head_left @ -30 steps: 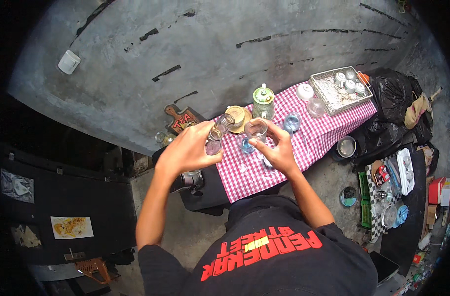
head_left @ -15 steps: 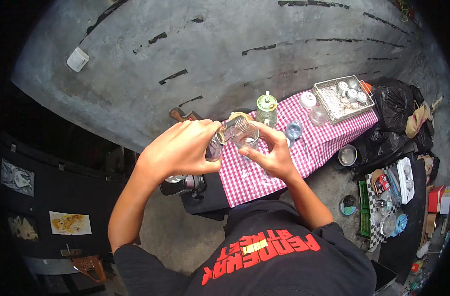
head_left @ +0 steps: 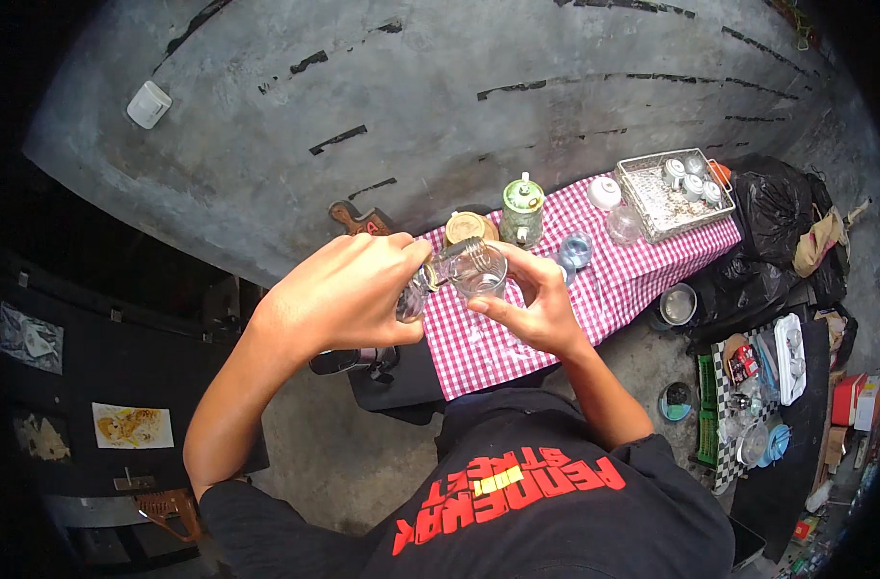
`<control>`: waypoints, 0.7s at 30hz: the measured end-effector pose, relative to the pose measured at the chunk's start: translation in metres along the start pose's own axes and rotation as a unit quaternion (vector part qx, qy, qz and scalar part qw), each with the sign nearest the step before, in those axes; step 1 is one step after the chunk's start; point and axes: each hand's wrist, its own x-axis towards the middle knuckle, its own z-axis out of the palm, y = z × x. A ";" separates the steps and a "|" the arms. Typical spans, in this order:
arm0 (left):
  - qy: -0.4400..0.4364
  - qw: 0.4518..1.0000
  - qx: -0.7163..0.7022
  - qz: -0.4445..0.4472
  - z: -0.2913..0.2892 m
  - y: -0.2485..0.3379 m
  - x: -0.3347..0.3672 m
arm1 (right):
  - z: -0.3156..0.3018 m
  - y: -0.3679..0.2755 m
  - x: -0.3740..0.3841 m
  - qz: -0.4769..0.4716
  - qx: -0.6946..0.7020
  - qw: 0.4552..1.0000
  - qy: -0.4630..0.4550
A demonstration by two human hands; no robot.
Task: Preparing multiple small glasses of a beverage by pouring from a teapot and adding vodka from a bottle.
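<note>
Left hand [head_left: 348,289]: closed around a clear glass vessel [head_left: 411,303], held above the surface [head_left: 478,359]. A second ago this vessel stood apart from the tumbler; it is now tipped to the right, and a curved, ribbed part [head_left: 473,251] lies over the tumbler's mouth. The left forearm has swung further outward. Over the last half second the pairing has hardly altered. Judgement: the two pieces have been brought together and are being worked as a pair. Whether any liquid is passing cannot be told.

Right hand [head_left: 544,311]: fingers and thumb gripping the clear tumbler [head_left: 485,282] by its side, also held above the surface.

Materials and shapes, left to right: a brown serving board [head_left: 355,222] leans near the rough, dark-streaked grey wall [head_left: 440,125]. The held vessel is transparent and rounded; the ribbed part reads as a row of close rings, its material not determinable. The tumbler is thin, smooth and round-mouthed. Behind the hands stands a lidded jar [head_left: 523,210], green and glossy. Further right are a blue-tinted glass [head_left: 576,251], a round white bowl [head_left: 604,192] and a metal-rimmed rectangular tray [head_left: 657,224] carrying small white cups [head_left: 693,185]. The covering is a red-and-white checked cloth [head_left: 628,265], creased and draped over the edge.
</note>
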 end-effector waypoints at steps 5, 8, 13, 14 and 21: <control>-0.021 0.999 0.027 0.000 -0.003 0.004 0.004 | -0.004 -0.004 -0.001 0.010 0.040 0.999 -0.008; -0.028 0.999 0.036 0.006 -0.004 0.005 0.006 | -0.006 -0.006 -0.003 0.015 0.049 0.999 -0.009; -0.046 0.997 0.057 0.011 -0.007 0.007 0.008 | -0.007 -0.007 -0.004 0.022 0.039 0.999 -0.011; -0.054 0.996 0.065 0.005 -0.007 0.008 0.008 | -0.008 -0.007 -0.004 0.019 0.034 0.999 -0.011; -0.069 0.994 0.080 0.005 -0.008 0.008 0.006 | -0.006 -0.003 -0.004 -0.010 -0.013 1.000 -0.009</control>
